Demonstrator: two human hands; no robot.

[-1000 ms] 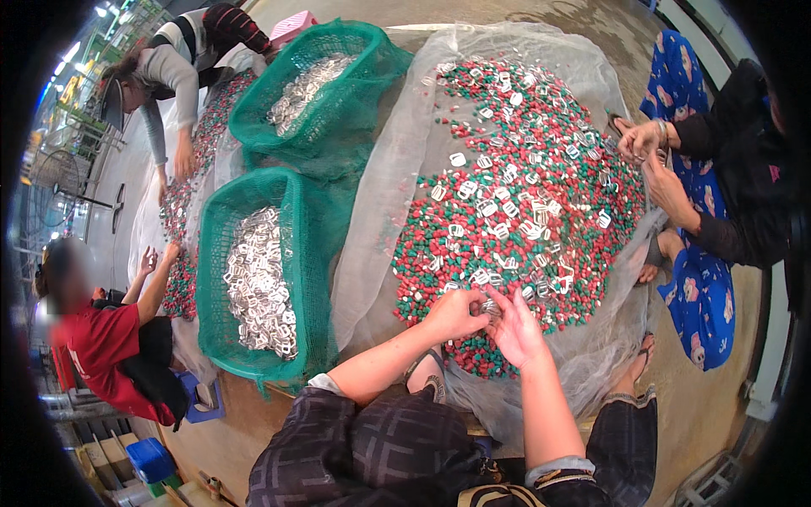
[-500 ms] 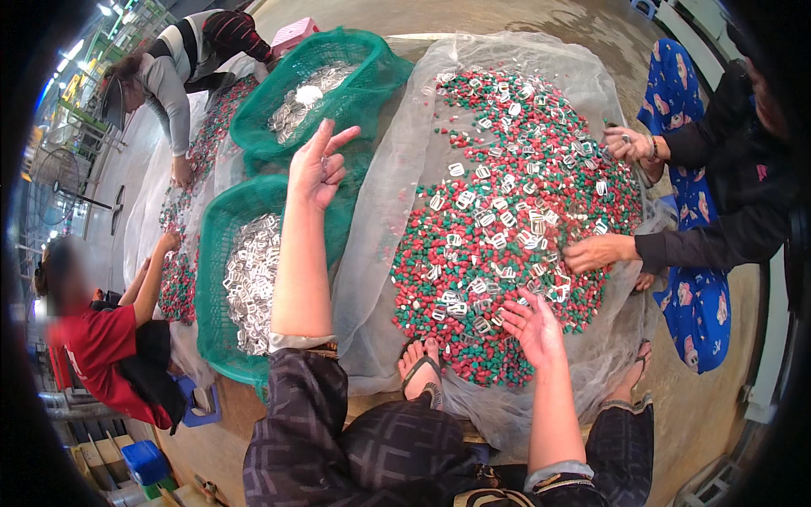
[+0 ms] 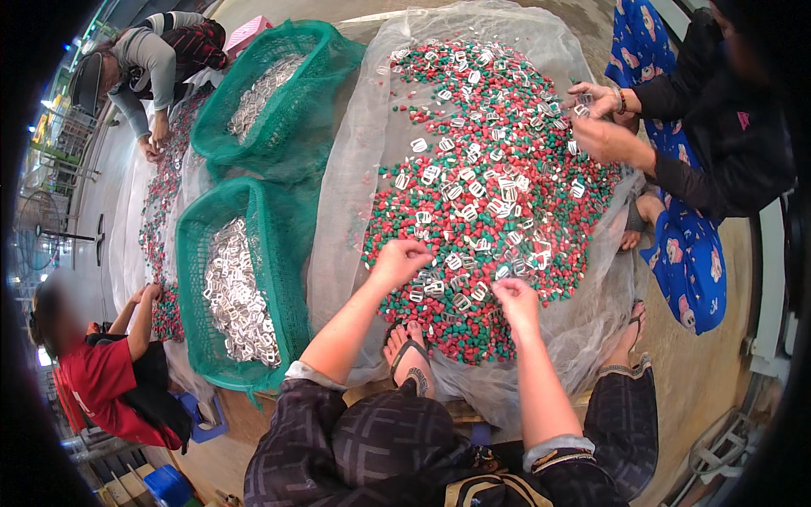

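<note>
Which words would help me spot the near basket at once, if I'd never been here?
Start at the wide pale mesh sheet spread with red and green pieces. Left of it, the nearer green basket sits level with the person's left hand, heaped with silvery-white slotted parts. Unlike the farther green basket, which has a pink item just beyond, it looks larger and nearer.

Factory workshop: co-workers [image 3: 710, 127] beside heaped small parts [image 3: 494, 228], concrete floor [image 3: 693, 389] (standing fan [image 3: 35, 221] too).
</note>
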